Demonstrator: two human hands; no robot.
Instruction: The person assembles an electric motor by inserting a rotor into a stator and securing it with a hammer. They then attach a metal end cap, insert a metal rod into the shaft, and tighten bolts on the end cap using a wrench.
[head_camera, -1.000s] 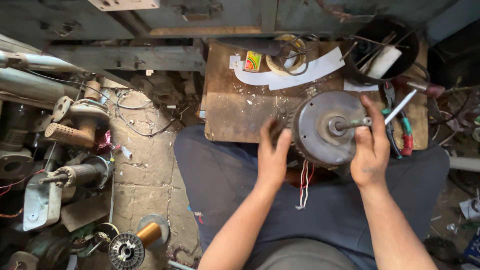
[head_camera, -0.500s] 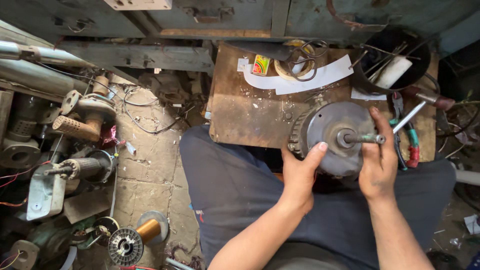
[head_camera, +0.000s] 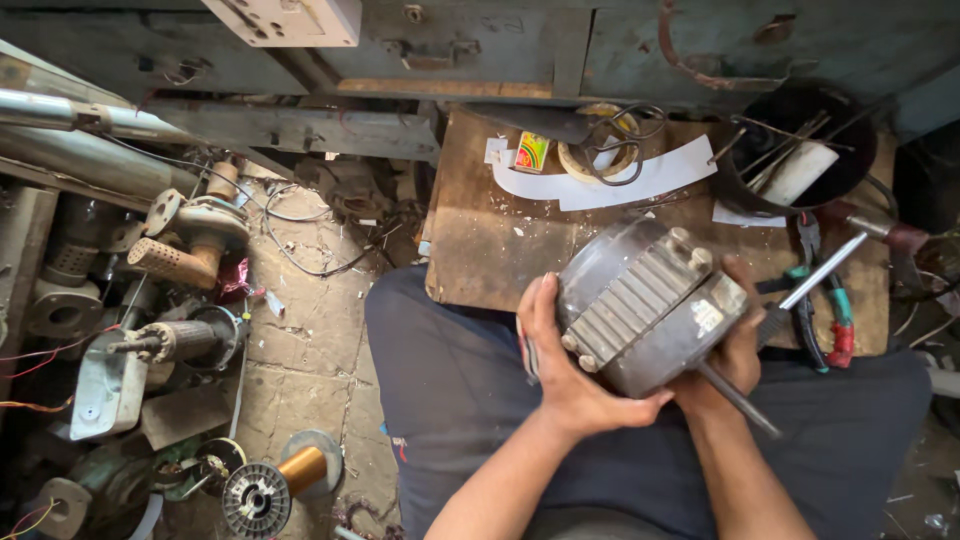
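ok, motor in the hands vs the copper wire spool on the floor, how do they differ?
The grey finned motor is held in both hands, left hand and right hand, over the lap; the wire spool lies loose on the floor. The motor is bulkier, its windings enclosed; the spool shows bare copper wire. Both are round.

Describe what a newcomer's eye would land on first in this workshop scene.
A grey ribbed electric motor sits centre frame, held tilted between the left hand and right hand above the lap. Behind it lies a worn wooden board; a copper wire spool stands at the lower left.
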